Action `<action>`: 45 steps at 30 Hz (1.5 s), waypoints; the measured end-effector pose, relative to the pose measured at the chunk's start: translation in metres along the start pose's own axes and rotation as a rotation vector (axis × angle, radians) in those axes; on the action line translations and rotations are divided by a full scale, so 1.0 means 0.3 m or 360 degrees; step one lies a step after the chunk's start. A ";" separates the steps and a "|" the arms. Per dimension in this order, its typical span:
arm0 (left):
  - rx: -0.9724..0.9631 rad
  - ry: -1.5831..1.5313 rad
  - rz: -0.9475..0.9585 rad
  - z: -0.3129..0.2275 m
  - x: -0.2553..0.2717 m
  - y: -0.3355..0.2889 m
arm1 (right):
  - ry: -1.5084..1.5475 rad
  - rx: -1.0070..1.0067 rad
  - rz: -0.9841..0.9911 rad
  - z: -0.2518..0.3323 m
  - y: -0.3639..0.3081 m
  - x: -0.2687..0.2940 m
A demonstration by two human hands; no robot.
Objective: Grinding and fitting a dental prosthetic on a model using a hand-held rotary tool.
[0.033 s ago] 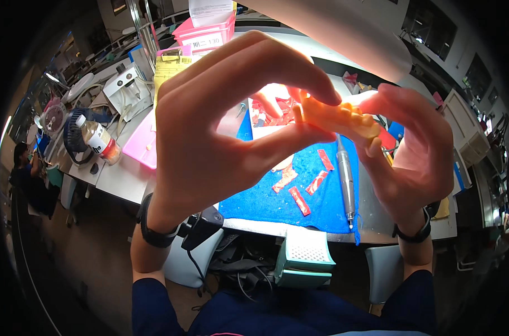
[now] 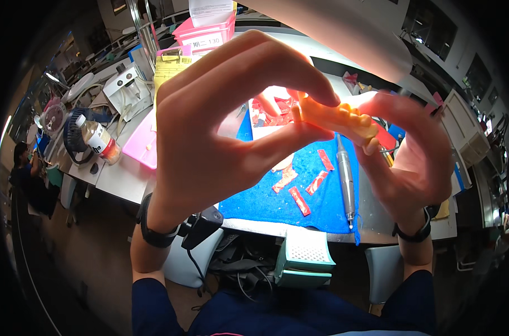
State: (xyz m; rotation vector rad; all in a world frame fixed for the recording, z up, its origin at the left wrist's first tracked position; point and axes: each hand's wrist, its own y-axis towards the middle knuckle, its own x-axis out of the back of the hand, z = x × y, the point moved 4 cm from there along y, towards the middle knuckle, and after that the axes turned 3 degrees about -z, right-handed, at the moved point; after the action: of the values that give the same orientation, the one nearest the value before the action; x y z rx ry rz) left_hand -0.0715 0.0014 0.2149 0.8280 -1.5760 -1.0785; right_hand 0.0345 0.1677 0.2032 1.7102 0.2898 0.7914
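Head view: next to nothing has changed since the earlier picture; the right hand (image 2: 414, 143) has its raised forefinger a shade lower, and the toothed end of the pale orange dental model (image 2: 344, 119) has tipped very slightly with it. I read that as a small adjustment of the hold during a close look, not as a new step in the work. The dental model is held up in the air between the 2 hands, above the blue cloth (image 2: 240, 207) and clear of it, with its teeth toward the right. The left hand (image 2: 201, 140) pinches its left part, forefinger on the upper edge and thumb along the lower, the palm arched wide around a large gap. The right hand pinches the other end between forefinger and thumb (the model hides part of that thumb, so how firmly it presses I cannot tell). Neither hand touches the grey handpiece (image 2: 346, 182), which lies on the cloth near the loose red strips (image 2: 299, 200).
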 end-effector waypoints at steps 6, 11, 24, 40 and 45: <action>-0.0124 0.0218 -0.0031 0.004 -0.007 -0.004 | -0.0182 0.0306 0.0135 -0.012 -0.001 -0.008; -0.0206 0.0272 -0.0056 0.016 -0.013 -0.002 | -0.0245 0.0307 0.0116 -0.021 -0.008 -0.008; -0.0050 0.0003 0.0007 0.017 -0.019 -0.003 | -0.0117 0.0323 0.0057 -0.022 0.005 0.002; 0.0153 -0.0186 0.0119 0.010 -0.019 0.002 | -0.0011 0.0151 0.0075 -0.020 0.010 0.021; 0.0111 -0.0135 0.0120 0.009 -0.011 0.001 | 0.0023 0.0121 0.0093 -0.026 0.005 0.020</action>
State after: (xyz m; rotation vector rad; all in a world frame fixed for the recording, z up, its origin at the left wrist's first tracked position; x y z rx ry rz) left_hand -0.0733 0.0052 0.2138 0.7717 -1.7105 -1.0210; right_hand 0.0335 0.1767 0.2076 1.7915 0.2837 0.8452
